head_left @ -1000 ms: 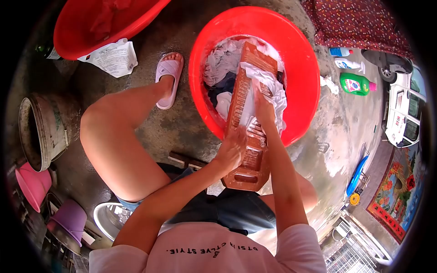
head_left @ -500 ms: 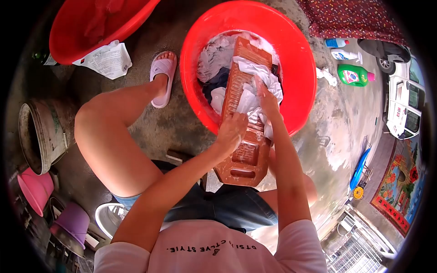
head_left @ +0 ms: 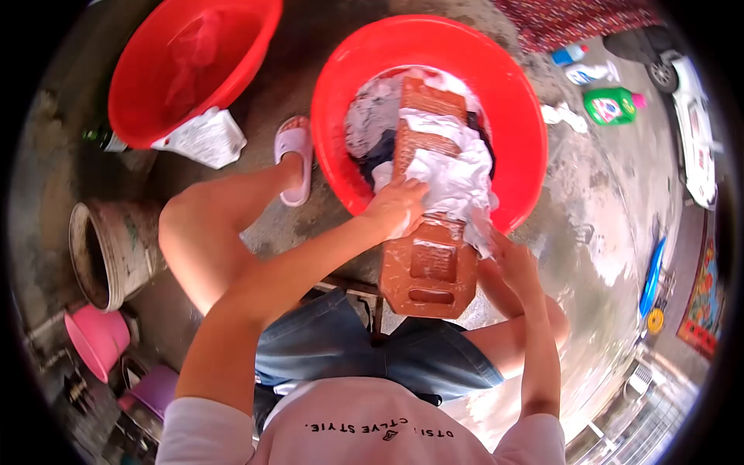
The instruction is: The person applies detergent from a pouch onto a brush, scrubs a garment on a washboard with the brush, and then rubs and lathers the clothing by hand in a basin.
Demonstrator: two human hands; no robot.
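Observation:
A brown washboard (head_left: 430, 267) leans in a red basin (head_left: 515, 116), its handle end toward my lap. White wet cloth (head_left: 449, 174) lies bunched across its ridges. My left hand (head_left: 397, 208) presses on the board's left edge with its fingers closed on the cloth's near edge. Off the board's right side, my right hand (head_left: 508, 260) pinches a hanging end of the same cloth. Soapy light clothes (head_left: 372, 116) and a dark piece (head_left: 378, 153) lie in the basin beside the board.
Another red basin (head_left: 252, 50) stands at upper left beside a white packet (head_left: 205, 141). A worn bucket (head_left: 116, 248) and pink bucket (head_left: 97, 337) are at left. A green bottle (head_left: 608, 106) and other bottles lie at upper right.
My right hand has moved from the middle of the board down and right, drawing a cloth end with it. The cloth is now more bunched. My left hand stays at the board's left edge.

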